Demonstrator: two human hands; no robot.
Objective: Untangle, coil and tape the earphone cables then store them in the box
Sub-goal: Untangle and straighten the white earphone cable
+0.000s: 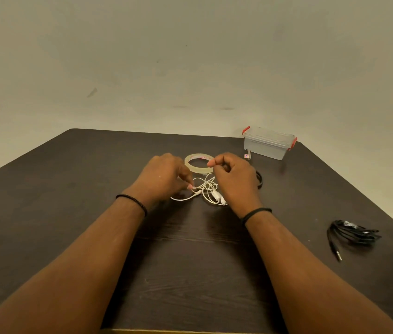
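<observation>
A tangled white earphone cable (206, 190) lies on the dark table between my hands. My left hand (164, 175) pinches a strand of it low at the tangle's left side. My right hand (232, 175) pinches another strand higher up, fingers curled, lifting it above the tangle. Just behind the hands lies a roll of clear tape (194, 163), flat on the table. A bundle of black earphone cable (354, 233) lies at the right, its plug pointing toward me. The clear plastic box (266, 145) with red clips stands shut at the back right.
A dark wooden table (190, 261) fills the view, against a plain wall. Another black cable (259, 180) peeks out behind my right hand. A small red and white item (246, 156) lies by the box.
</observation>
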